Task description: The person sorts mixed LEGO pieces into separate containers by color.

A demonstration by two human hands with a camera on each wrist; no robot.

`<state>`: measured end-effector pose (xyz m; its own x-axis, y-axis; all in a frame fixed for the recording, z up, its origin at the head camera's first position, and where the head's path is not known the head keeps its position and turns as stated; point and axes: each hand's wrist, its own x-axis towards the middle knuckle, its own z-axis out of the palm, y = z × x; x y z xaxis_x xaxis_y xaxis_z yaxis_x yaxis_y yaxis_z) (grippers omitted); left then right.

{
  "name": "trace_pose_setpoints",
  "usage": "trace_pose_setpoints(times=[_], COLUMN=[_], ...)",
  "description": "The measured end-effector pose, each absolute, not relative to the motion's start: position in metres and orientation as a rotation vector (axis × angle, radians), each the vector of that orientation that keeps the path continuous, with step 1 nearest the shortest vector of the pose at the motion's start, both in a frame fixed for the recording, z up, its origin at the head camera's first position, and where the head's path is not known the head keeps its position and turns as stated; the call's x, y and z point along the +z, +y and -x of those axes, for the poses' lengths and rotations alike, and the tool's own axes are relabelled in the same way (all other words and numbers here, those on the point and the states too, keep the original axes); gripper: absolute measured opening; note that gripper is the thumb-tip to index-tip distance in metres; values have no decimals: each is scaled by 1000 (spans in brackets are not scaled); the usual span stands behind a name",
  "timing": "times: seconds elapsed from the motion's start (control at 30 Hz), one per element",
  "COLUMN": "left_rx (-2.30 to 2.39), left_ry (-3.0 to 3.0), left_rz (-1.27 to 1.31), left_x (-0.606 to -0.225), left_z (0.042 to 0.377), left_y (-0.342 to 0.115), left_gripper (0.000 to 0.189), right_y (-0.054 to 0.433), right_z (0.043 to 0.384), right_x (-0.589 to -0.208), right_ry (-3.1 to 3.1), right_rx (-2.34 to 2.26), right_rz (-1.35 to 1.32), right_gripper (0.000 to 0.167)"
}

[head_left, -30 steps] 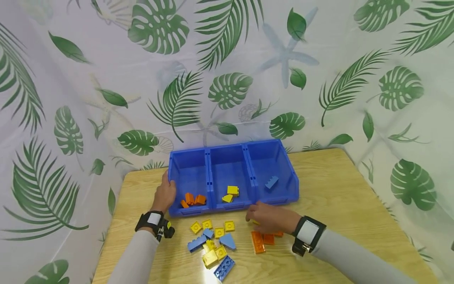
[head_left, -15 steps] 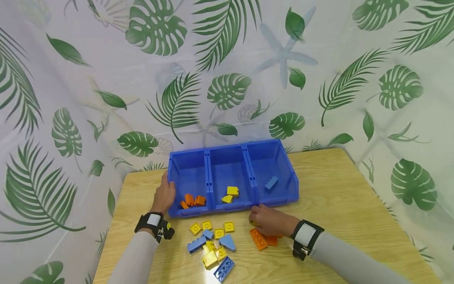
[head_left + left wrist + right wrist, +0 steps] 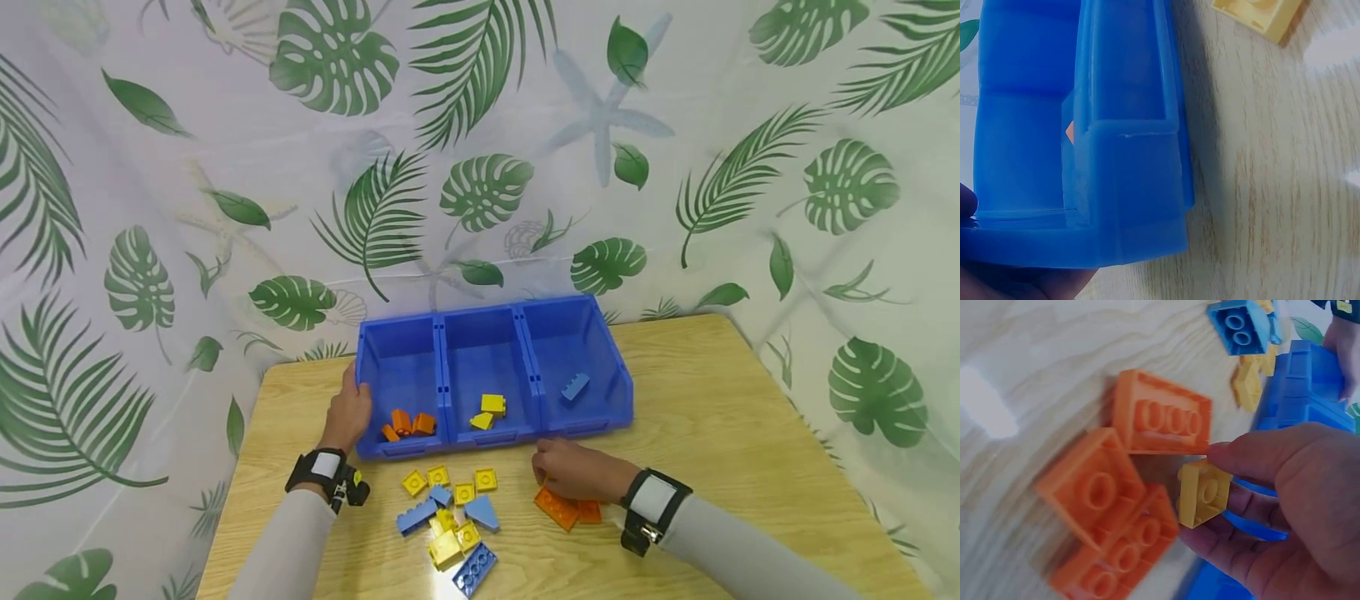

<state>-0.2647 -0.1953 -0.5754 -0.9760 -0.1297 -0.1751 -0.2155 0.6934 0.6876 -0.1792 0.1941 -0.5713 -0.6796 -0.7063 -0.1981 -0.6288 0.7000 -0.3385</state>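
Note:
My left hand [image 3: 348,414] grips the left wall of a blue three-compartment bin [image 3: 442,358], thumb inside and fingers outside in the left wrist view. At the bin's front right, my right hand [image 3: 577,469] is low over the table. In the right wrist view its thumb and fingers pinch a small yellow toy brick [image 3: 1196,494], which the head view hides. The thumb tip also meets the corner of an orange brick [image 3: 1163,415]. Two more orange bricks, one square [image 3: 1094,490] and one long [image 3: 1119,562], lie beside it, hollow sides up.
Orange bricks [image 3: 401,421] lie in the left compartment, two yellow ones [image 3: 492,405] in the middle, one blue brick [image 3: 575,387] in the right. Several yellow bricks [image 3: 446,548] and blue bricks [image 3: 474,569] are scattered before the bin. A patterned curtain [image 3: 480,125] hangs behind the table.
My right hand has shifted slightly right and away from the bin's front. The long orange brick under it has turned from nearly upright in view to diagonal. The left hand stays put.

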Motion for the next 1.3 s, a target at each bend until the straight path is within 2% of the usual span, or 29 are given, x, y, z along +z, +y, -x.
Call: trace_pose_setpoints(times=[0.23, 0.37, 0.5, 0.7, 1.03, 1.3], left_rx=[1159, 1153, 1161, 1160, 1165, 1184], left_ry=[2797, 2798, 2787, 2765, 2783, 2796], left_rz=[270, 264, 271, 289, 268, 267], left_x=[-573, -573, -573, -572, -573, -570], left_z=[264, 264, 265, 267, 266, 267], left_y=[-195, -196, -197, -197, -195, -197], left_gripper=[63, 63, 63, 63, 62, 63], right_y=[186, 174, 159, 136, 106, 94], right_z=[180, 184, 199, 235, 286, 302], right_x=[-550, -528, -502, -475, -478, -495], right_ry=[2619, 2646, 2692, 2726, 2691, 2644], right_rx=[-331, -299, -291, -339, -366, -392], right_rz=[1090, 1203, 1281, 1173, 942, 814], right_gripper=[3, 9, 10, 8, 9, 18])
